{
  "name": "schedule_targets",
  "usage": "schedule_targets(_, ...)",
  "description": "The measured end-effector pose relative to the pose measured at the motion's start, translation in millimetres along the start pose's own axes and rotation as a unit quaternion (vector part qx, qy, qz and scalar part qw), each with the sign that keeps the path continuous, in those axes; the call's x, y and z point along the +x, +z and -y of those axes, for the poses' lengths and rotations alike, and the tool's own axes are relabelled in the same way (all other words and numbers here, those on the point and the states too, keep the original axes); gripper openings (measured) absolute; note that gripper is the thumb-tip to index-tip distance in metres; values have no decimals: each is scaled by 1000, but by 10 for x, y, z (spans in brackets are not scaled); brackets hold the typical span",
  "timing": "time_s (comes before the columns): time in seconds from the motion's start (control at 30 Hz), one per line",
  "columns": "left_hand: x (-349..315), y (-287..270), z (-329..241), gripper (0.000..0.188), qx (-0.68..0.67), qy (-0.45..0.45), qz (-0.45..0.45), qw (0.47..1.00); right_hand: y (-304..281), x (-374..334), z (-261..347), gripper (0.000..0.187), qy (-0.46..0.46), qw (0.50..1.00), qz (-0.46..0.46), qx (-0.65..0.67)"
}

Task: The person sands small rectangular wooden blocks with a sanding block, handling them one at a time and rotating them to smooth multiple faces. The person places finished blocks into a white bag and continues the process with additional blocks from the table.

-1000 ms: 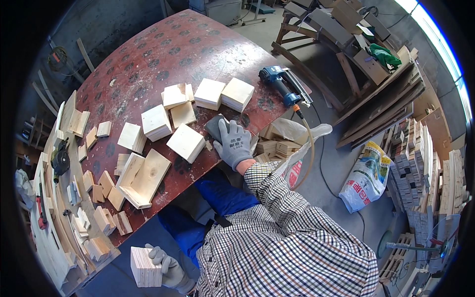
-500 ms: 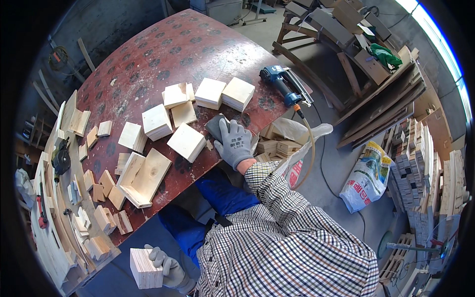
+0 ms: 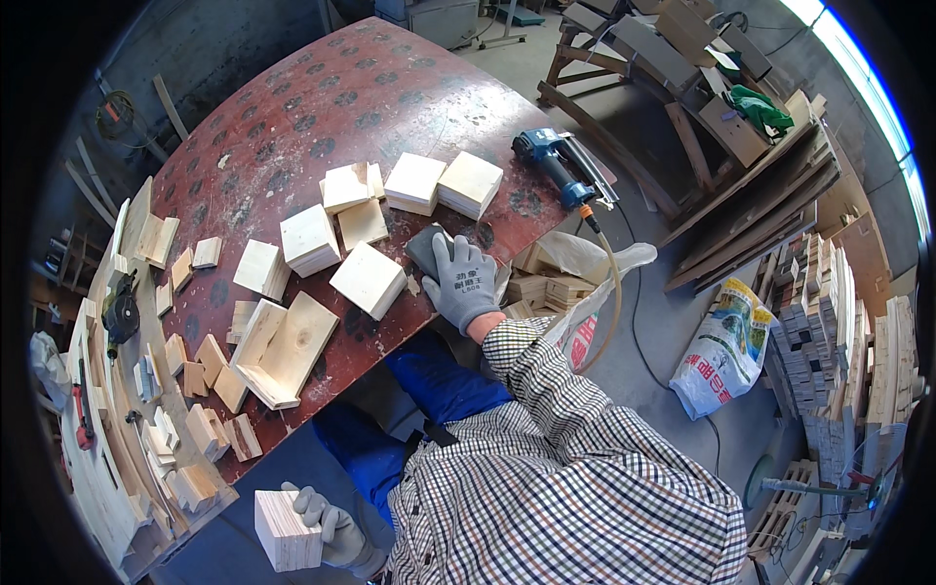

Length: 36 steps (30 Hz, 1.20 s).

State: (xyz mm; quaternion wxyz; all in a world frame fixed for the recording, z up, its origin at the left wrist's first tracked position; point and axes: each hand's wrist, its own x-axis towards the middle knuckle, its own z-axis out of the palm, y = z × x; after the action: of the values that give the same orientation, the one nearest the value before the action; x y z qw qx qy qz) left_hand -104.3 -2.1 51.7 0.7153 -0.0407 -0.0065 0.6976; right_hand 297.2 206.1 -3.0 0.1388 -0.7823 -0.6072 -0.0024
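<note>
My left hand [image 3: 334, 529], in a grey work glove, is low at the left beside the table. It grips a squared block of layered wood [image 3: 287, 530], held off the table with fingers closed over its right side. At the table's near edge, my right hand [image 3: 462, 282], gloved alike, has its fingers closed over a dark grey flat block [image 3: 426, 251]; the palm hides part of it. Just left of that hand lies a pale wooden block [image 3: 369, 280]. Farther back stand more such blocks [image 3: 412, 183] in a loose cluster.
A red-brown spotted table [image 3: 283, 127] carries an L-shaped wooden piece [image 3: 285, 351] and several offcuts. A blue nail gun [image 3: 559, 168] with a hose lies at its right edge. Beside it hangs an open sack [image 3: 583, 327] of wood pieces. Stacked timber [image 3: 819, 331] stands at right.
</note>
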Motion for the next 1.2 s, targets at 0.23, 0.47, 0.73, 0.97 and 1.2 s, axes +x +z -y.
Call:
schedule_targets(0.23,-30,-16,-24,78,130,27,80,988,5,-5,62,86,-12,1000,-18,2)
schedule_targets(0.47,73,65,32,87,180,28,71,981,26,28,-96,86,7,1000,-4,26)
schedule_targets(0.73,78,188,-15,84,167,14,90,982,-535,-298,-156,85,-3,976,-106,190)
schedule_targets(0.97,470,233,188,86,183,9,61,981,-1771,-982,540,85,26,692,94,715)
schedule_targets(1.2,674,603,823,90,305,25,25,952,-1789,-778,1164,89,-332,757,20,563)
